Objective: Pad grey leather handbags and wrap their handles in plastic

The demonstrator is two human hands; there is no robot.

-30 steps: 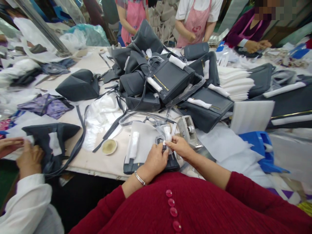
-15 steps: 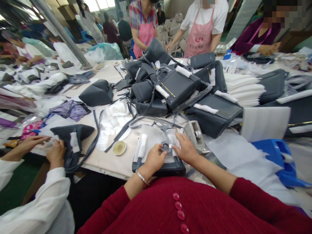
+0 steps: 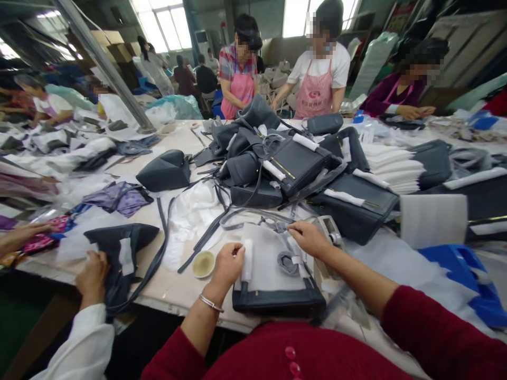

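Note:
A dark grey handbag lies flat at the table's near edge, its top covered by a white protective sheet. My left hand is closed on the sheet's left side, fingers pinching a white wrapped strip. My right hand grips the sheet's far right corner, near a coiled grey strap wrapped with white tape. A tape dispenser sits just behind my right hand.
A heap of grey handbags fills the table's middle, with a stack of white sheets to its right. A small round dish lies left of my hand. A co-worker's hands hold a grey bag at the left. Several people stand across the table.
The camera tilted upward. My left hand moved from the coiled strap to the sheet's left side; my right hand shifted up to the far right corner.

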